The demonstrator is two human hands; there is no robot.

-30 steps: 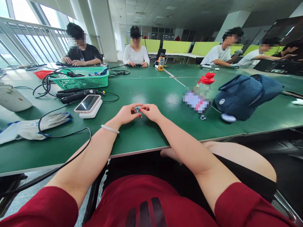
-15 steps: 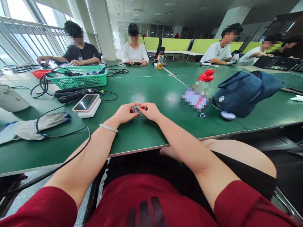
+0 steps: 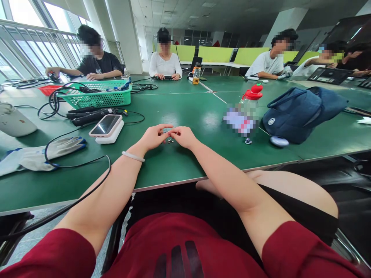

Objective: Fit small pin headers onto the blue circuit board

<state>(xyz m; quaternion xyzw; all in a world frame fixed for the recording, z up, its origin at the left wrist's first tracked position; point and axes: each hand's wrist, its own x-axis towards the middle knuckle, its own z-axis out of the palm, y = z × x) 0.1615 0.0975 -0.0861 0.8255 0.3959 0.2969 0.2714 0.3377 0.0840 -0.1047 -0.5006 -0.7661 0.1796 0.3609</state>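
Taking twelve o'clock as straight away from the person, I see the left hand (image 3: 155, 138) pinching a small bluish part (image 3: 165, 131), mostly hidden in its fingers, above the green table (image 3: 188, 164), while the right hand (image 3: 184, 137) meets it from three o'clock with fingertips pressed together; whether these also grip the part, I cannot tell. Some tiny metal pieces (image 3: 171, 141) lie near, at six o'clock, the phone (image 3: 106, 126) at nine, and the green basket (image 3: 101, 99) at ten.

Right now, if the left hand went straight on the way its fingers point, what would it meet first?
Probably the right hand, just past the small part that the left hand holds; depth there is unclear.
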